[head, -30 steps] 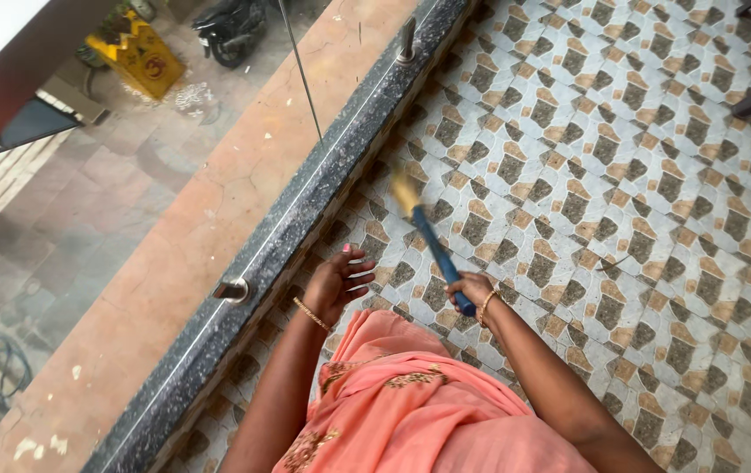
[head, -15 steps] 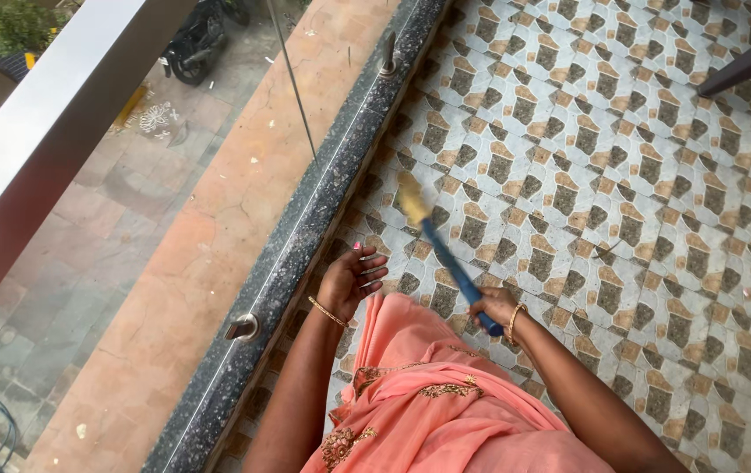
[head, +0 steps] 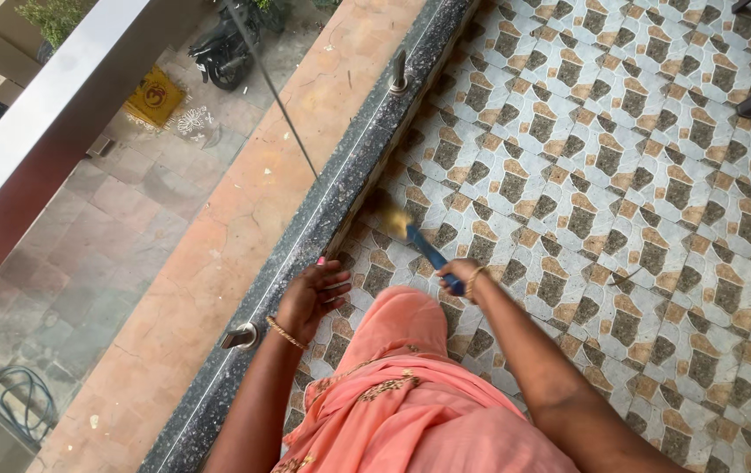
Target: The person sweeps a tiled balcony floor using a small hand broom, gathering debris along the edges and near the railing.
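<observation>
The right hand (head: pixel 461 273) is closed round the blue handle of a small broom (head: pixel 419 241); the handle runs up and to the left from the fist, and its yellowish bristle end — blurred — lies on the patterned floor tiles (head: pixel 620 175), just beside the dark speckled stone kerb (head: pixel 340 193) at the edge of the balcony. A gold bangle sits at that wrist.

The left hand (head: pixel 310 298) holds nothing; its fingers are spread and slightly curled, palm turned towards the floor, and it hovers over the tiles near the kerb (whether it touches the stone cannot be told). It, too, wears a thin gold bangle, and the fingernails are painted pink.

Between the two forearms hangs a peach-coloured garment (head: pixel 401 394) with gold embroidery, which fills the bottom middle of the view.

Two short metal fittings (head: pixel 240 335) stand on the kerb — one close to the left wrist, the other further along at the top; they hold a glass balustrade panel, whose broad metal handrail (head: pixel 51 131) crosses the upper left corner. Through the glass a terracotta ledge (head: pixel 218 245) shows just below, and far beneath it a paved yard with a parked motorcycle (head: pixel 226 48) and a coiled hose (head: pixel 16 398).
</observation>
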